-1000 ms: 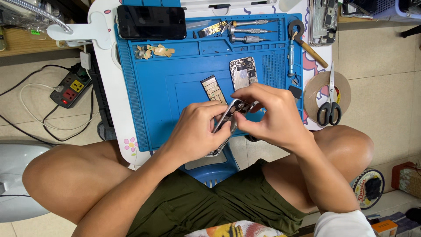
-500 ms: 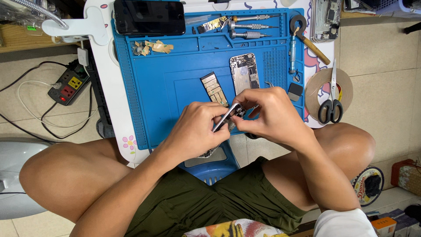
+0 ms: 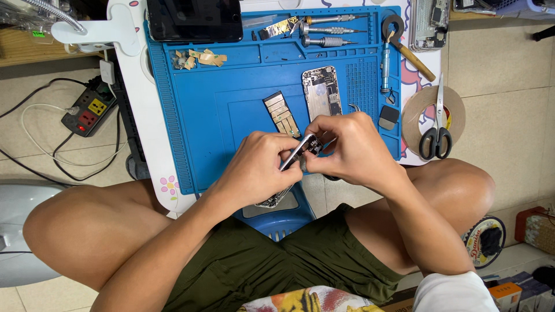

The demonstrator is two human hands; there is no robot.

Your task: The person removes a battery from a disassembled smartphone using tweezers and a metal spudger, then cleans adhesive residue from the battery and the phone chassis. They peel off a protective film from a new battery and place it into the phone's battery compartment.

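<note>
The left hand (image 3: 257,167) gripped an opened phone body (image 3: 295,155) by its edge, holding it tilted on its side above the near edge of the blue work mat (image 3: 231,127). The right hand (image 3: 347,153) was closed around the far end of the same phone body, its fingertips pinched at the small parts inside; whether they held anything else could not be told. Both hands met just above the person's lap, over a blue plastic stool (image 3: 277,216).

On the mat, just beyond the hands, lay a second phone shell (image 3: 321,92) with its inside facing up, and left of it a dark strip with tan tape pieces (image 3: 281,114). A small dark square pad (image 3: 388,117) sat to the right of the hands. At the far edge of the mat rested a dark phone screen (image 3: 194,19), some scraps of tan tape (image 3: 203,58), and several screwdrivers (image 3: 332,29). A blue-handled tool (image 3: 385,65) lay along the right side.

Off the mat to the right, black-handled scissors (image 3: 436,130) lay on a roll of tape (image 3: 425,104). On the floor to the left sat a power strip (image 3: 88,110).
</note>
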